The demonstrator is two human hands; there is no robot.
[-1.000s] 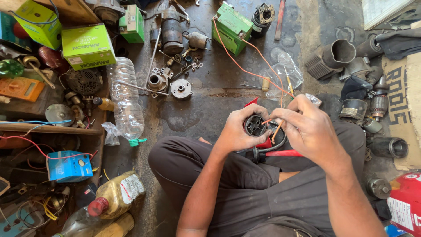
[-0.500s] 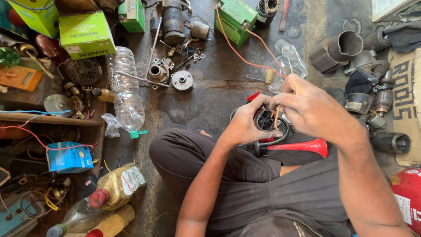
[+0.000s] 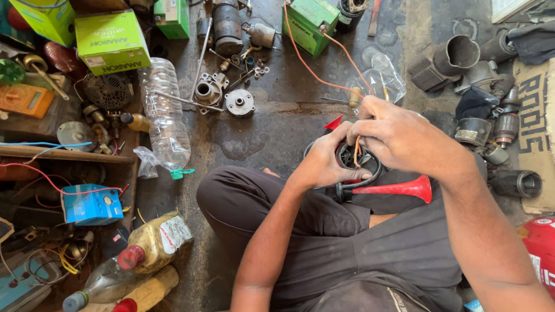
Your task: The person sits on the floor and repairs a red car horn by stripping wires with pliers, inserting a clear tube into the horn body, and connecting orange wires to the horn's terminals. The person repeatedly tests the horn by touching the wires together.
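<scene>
While the far left of the floor is crowded with clutter, a blue box (image 3: pixel 91 203) lies there among red and blue wires, with an orange meter (image 3: pixel 24 99) above it and two green cartons (image 3: pixel 110 40) at the top. Just right of these, a clear plastic bottle (image 3: pixel 166 118) lies on its side on the dark concrete floor (image 3: pixel 272 115), and two oil bottles (image 3: pixel 151 245) rest near the bottom edge. Small round metal parts (image 3: pixel 239 103) sit right of the bottle's top.

In the middle, the left hand (image 3: pixel 325 162) is curled around a round black horn body (image 3: pixel 354 157), thumb on its lower rim, holding it above the person's crossed legs. A red trumpet (image 3: pixel 399 188) sticks out to the right from beneath it. The right hand (image 3: pixel 399 136) is closed over the top of the horn body, its fingertips pinching thin orange wires (image 3: pixel 358 144) at the centre. An orange lead (image 3: pixel 312 72) runs from there up to a green battery (image 3: pixel 312 20).

Farther right, dark metal housings (image 3: pixel 457 55) lie scattered, and a red canister (image 3: pixel 540 242) shows at the lower edge.
</scene>
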